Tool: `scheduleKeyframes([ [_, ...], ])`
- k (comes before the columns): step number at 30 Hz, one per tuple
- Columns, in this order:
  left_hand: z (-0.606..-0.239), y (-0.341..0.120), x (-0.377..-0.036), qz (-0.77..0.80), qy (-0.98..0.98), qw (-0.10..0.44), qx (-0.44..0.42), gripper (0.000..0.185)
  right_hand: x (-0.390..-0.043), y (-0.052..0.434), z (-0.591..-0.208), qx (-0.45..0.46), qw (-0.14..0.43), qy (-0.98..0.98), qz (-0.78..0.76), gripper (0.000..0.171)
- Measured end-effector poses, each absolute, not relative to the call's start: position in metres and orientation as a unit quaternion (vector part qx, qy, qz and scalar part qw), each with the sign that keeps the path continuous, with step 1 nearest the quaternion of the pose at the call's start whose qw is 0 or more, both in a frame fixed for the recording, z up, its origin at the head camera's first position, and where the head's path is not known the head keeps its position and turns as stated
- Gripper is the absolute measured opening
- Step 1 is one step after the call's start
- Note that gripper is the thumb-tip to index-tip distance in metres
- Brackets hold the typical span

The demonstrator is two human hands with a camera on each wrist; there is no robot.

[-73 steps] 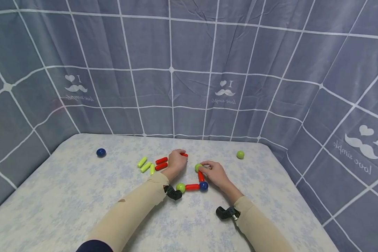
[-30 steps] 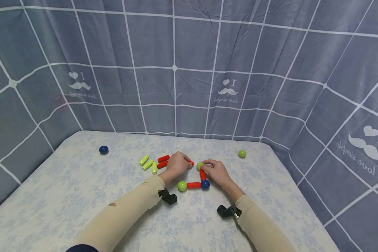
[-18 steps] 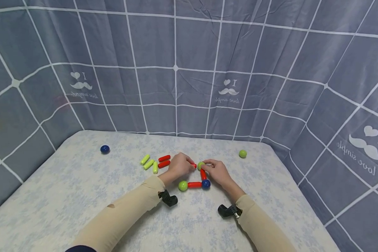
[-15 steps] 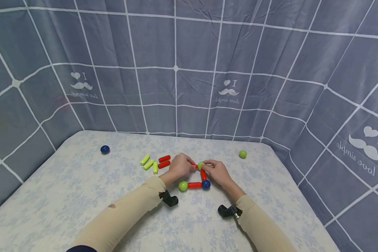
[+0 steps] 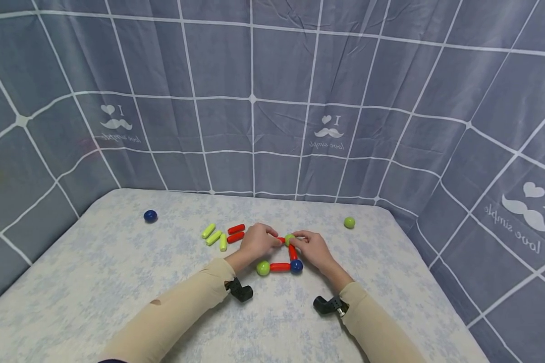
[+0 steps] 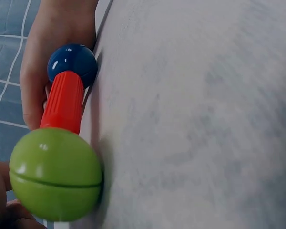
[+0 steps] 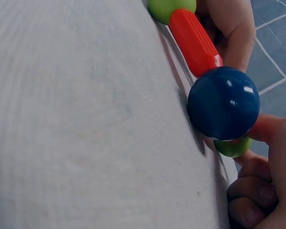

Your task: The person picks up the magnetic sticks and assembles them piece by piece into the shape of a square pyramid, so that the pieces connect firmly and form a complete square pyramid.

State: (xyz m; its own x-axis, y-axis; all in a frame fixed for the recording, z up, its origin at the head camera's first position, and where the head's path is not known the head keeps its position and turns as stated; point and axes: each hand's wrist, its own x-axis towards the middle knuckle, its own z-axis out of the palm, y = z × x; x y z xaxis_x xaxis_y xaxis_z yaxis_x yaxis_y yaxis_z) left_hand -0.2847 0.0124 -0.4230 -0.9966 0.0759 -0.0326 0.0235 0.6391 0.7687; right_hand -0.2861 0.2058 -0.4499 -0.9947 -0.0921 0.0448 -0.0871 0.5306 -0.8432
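In the head view my left hand (image 5: 259, 242) pinches a red ridged rod (image 5: 280, 240), whose right end is right at a green ball (image 5: 288, 239). My right hand (image 5: 317, 249) pinches that ball from the right. From it a second red rod (image 5: 292, 253) runs toward me to a blue ball (image 5: 296, 266). A front red rod (image 5: 279, 267) links the blue ball to a nearer green ball (image 5: 263, 268). The left wrist view has this green ball (image 6: 56, 174) large in front; in the right wrist view the blue ball (image 7: 224, 103) partly hides the held one.
Left of my left hand lie two loose red rods (image 5: 236, 229) and several yellow-green rods (image 5: 214, 238). A dark blue ball (image 5: 150, 216) sits at the far left, a green ball (image 5: 349, 222) at the back right. A grey curtain (image 5: 272, 126) hangs behind the table.
My left hand has carried the red rod rightward and a little nearer, bringing its end to the green ball. My right hand keeps its hold on that ball, nearly in place.
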Motion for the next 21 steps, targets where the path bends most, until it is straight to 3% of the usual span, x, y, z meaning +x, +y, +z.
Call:
scheduleKeyframes([
  [21, -0.409, -0.064, -0.261, 0.519, 0.852, -0.061, -0.019, 0.032, -0.288, 0.206, -0.453, -0.051, 0.002, 0.871, -0.488, 0.033],
])
